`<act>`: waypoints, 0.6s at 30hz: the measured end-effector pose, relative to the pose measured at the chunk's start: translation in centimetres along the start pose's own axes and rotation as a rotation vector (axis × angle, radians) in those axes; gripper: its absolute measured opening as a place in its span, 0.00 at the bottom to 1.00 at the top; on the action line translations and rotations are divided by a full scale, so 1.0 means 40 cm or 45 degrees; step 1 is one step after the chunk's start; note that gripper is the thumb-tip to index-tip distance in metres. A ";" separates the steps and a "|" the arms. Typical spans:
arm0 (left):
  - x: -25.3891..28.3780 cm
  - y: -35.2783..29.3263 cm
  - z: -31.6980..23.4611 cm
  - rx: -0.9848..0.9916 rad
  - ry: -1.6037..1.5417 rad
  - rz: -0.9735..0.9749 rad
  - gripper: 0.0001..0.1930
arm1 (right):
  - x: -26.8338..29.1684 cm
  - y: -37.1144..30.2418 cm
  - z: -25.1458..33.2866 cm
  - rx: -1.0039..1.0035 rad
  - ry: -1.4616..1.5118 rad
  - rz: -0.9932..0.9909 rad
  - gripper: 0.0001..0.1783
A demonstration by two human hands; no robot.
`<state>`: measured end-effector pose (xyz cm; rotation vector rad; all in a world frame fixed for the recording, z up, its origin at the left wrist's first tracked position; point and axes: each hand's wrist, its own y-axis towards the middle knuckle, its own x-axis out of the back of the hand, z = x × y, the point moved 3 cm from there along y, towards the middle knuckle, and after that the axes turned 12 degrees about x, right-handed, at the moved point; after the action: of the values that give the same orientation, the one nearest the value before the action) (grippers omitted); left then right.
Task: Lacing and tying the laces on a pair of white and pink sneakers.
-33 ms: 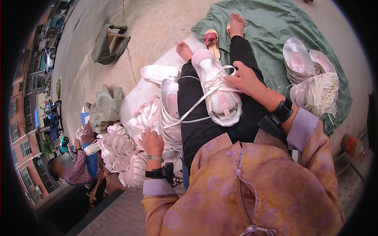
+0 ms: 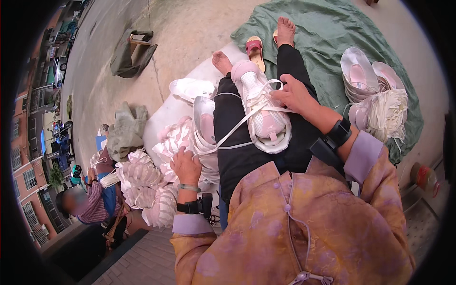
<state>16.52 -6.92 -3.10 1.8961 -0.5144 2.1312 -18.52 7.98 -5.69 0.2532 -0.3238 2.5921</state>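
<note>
A pink-and-white sneaker upper (image 2: 270, 121) lies across my lap on black trousers, its heel end towards me. White shoelace (image 2: 236, 127) is threaded over its front, and loose strands trail to the left. My right hand (image 2: 295, 95) has its thumb and finger closed on a lace loop at the upper's right side. My left hand (image 2: 186, 167) is beside the shoe pile, its fingers closed around a lace strand pulled out from the upper; the fingertips are partly hidden.
Several laced pink-and-white uppers (image 2: 145, 178) are heaped at my left. More stacked uppers (image 2: 359, 78) and a bundle of white laces (image 2: 390, 111) lie on the green sheet (image 2: 327, 28) at right. A red sandal (image 2: 255, 47) stands near my feet. Another person (image 2: 97, 199) sits far left.
My left hand has shifted slightly up and to the right, its fingers closer to the lace. My right hand and the upper have hardly moved.
</note>
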 end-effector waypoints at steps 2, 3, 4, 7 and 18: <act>0.032 0.038 -0.111 -0.227 -0.461 -0.165 0.08 | -0.015 0.022 0.009 -0.073 0.064 -0.080 0.26; 0.049 0.055 -0.173 -0.277 -0.611 -0.141 0.08 | -0.019 0.031 0.016 -0.068 0.253 -0.174 0.21; 0.069 0.065 -0.235 -0.328 -0.762 -0.112 0.08 | -0.018 0.033 0.017 -0.065 0.442 -0.271 0.16; 0.100 0.068 -0.354 -0.505 -0.864 -0.096 0.09 | -0.015 0.036 0.037 -0.135 0.885 -0.194 0.10; 0.117 0.045 -0.471 -0.620 -0.885 -0.159 0.16 | 0.014 0.034 0.114 0.488 -0.185 0.285 0.09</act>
<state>-1.85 -0.99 -0.44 2.2304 -0.9098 1.0794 -19.16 5.85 -1.46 0.5700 0.1070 2.8499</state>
